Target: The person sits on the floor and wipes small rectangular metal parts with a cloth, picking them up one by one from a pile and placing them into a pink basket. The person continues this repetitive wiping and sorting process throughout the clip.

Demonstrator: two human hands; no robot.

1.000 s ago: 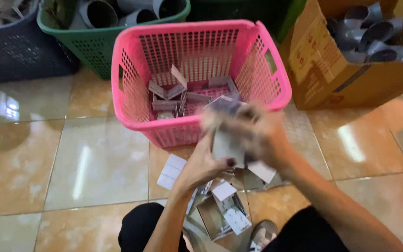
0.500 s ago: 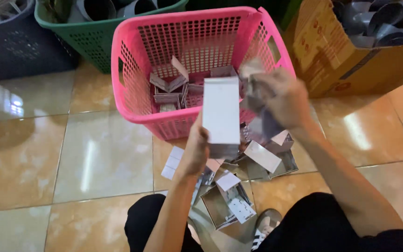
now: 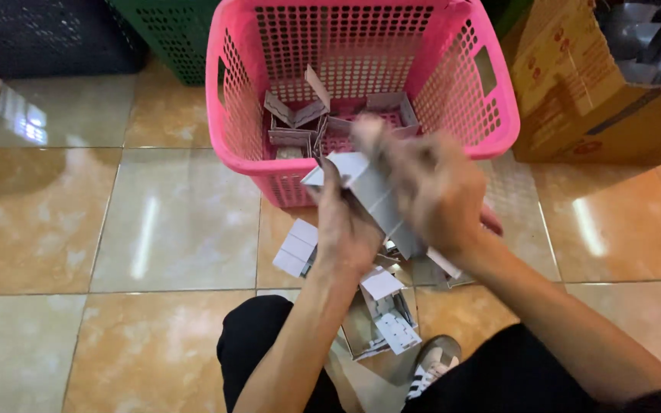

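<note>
**Grey card box held over pink basket**

Change: half a second ago the small grey card box [image 3: 372,200] stood upright in the left hand [image 3: 346,222] with the right hand beside it; now it lies tilted, and the right hand [image 3: 430,187], blurred, covers its upper end. Position: box between both hands, just in front of the pink basket [image 3: 491,115]; left fingers pinch its lower edge; right fingers curl over it. Containers: basket holds folded grey boxes [image 3: 307,122]; cardboard carton [image 3: 575,92] holds grey pipe fittings [image 3: 652,46]; more flat box blanks [image 3: 384,313] lie on the tiled floor [image 3: 116,229].
</note>
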